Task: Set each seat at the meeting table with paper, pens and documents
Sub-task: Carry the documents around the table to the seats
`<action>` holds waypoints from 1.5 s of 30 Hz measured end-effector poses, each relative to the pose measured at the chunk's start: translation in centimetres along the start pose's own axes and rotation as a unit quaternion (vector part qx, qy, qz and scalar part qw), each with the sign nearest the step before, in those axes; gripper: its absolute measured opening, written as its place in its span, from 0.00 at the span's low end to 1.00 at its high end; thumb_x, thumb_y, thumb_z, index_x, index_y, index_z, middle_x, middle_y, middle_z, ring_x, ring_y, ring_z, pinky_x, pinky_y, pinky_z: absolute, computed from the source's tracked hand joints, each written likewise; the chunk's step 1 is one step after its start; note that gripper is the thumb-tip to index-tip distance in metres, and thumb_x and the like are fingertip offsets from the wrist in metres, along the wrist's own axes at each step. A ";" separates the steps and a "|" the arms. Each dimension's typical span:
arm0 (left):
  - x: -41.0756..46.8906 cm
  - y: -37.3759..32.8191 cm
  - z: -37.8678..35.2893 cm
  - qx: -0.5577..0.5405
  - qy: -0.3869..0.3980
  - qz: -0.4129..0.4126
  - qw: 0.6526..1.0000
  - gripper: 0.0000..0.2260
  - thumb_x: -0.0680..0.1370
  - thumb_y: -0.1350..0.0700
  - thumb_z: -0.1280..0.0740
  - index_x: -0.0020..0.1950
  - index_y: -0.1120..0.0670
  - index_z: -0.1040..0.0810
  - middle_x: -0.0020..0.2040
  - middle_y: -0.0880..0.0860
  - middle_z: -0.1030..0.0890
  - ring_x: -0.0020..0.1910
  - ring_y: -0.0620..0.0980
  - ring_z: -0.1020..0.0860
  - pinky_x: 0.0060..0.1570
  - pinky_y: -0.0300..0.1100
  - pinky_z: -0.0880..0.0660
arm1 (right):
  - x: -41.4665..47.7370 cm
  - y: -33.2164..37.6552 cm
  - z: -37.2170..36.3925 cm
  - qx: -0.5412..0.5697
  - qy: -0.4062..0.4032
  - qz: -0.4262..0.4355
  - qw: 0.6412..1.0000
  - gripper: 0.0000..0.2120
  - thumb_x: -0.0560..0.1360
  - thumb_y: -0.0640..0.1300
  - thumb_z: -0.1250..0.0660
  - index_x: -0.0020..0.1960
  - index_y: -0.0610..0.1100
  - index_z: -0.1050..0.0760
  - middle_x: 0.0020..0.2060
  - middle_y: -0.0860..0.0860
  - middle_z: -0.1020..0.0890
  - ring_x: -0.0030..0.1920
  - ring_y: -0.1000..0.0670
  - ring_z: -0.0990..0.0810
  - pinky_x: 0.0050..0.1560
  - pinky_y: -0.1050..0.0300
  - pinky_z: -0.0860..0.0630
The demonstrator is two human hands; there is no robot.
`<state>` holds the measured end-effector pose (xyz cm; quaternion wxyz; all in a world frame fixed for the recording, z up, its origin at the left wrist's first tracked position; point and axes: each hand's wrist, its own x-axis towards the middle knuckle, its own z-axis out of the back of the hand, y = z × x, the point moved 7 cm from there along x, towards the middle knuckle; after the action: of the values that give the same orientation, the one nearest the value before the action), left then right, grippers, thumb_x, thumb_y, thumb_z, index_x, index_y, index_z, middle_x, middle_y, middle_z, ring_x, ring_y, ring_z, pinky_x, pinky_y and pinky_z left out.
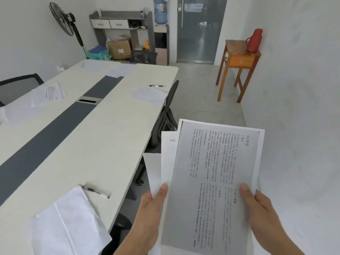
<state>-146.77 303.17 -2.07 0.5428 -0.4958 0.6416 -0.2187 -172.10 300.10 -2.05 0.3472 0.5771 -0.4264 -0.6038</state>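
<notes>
Both hands hold a fanned stack of printed documents (211, 172) off the table's right side. My left hand (152, 205) pinches the stack's left edge, thumb on top. My right hand (257, 205) grips its right edge the same way. On the long white meeting table (103, 144), white paper (70, 221) lies at the near seat with a pen (95, 191) beside it. Further along the right side lie more paper (149, 94) and a black pen (156, 85). Printed sheets (49, 92) lie on the left side, and more papers (119, 69) at the far end.
A black office chair (165, 115) is tucked under the table's right side, another chair (16, 87) on the left. A wooden side table (237, 59) carries a red thermos (254, 40) by the right wall. A fan, a shelf, a water dispenser and a glass door stand at the back.
</notes>
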 end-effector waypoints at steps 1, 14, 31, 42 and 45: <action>1.4 -0.5 -0.3 0.000 -0.005 0.000 1.000 0.14 0.79 0.51 0.38 0.52 0.54 0.15 0.53 0.60 0.15 0.52 0.61 0.17 0.58 0.60 0.24 | 1.2 0.4 -0.2 0.007 0.001 -0.002 1.000 0.15 0.82 0.47 0.43 0.52 0.43 0.19 0.42 0.49 0.12 0.41 0.51 0.13 0.40 0.57 0.21; 20.2 -7.9 -8.7 -0.009 -0.060 -0.048 0.997 0.10 0.75 0.51 0.34 0.52 0.50 0.15 0.55 0.58 0.15 0.54 0.60 0.17 0.58 0.64 0.25 | 25.2 6.9 -1.1 -0.050 0.069 -0.012 0.996 0.12 0.82 0.45 0.42 0.57 0.46 0.21 0.44 0.52 0.12 0.46 0.48 0.14 0.47 0.53 0.21; 35.6 -16.6 -5.4 -0.027 -0.238 -0.150 0.959 0.18 0.63 0.54 0.24 0.51 0.58 0.16 0.50 0.62 0.15 0.51 0.63 0.17 0.52 0.58 0.21 | 46.5 11.7 -14.6 -0.103 0.429 -0.261 0.859 0.20 0.72 0.40 0.26 0.63 0.38 0.21 0.60 0.38 0.18 0.60 0.36 0.20 0.67 0.38 0.29; 42.5 -21.0 2.9 -0.080 -0.328 -0.099 0.936 0.14 0.79 0.66 0.37 0.61 0.52 0.26 0.42 0.63 0.15 0.35 0.59 0.19 0.32 0.47 0.22 | 59.7 21.5 -31.6 -0.297 0.359 0.018 0.885 0.08 0.77 0.36 0.32 0.53 0.43 0.17 0.46 0.47 0.13 0.47 0.45 0.13 0.54 0.43 0.19; 41.8 -21.1 5.2 -0.069 -0.378 -0.089 0.919 0.12 0.79 0.65 0.37 0.61 0.54 0.25 0.39 0.61 0.15 0.34 0.57 0.18 0.31 0.46 0.23 | 61.6 21.9 -37.6 -0.304 0.394 0.020 0.867 0.07 0.77 0.37 0.31 0.53 0.44 0.18 0.46 0.48 0.13 0.46 0.46 0.14 0.49 0.49 0.18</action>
<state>-130.25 259.23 -6.44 0.6876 -0.6329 0.3553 -0.0178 -142.08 231.01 -5.54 0.6565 0.6244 -0.0606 -0.4189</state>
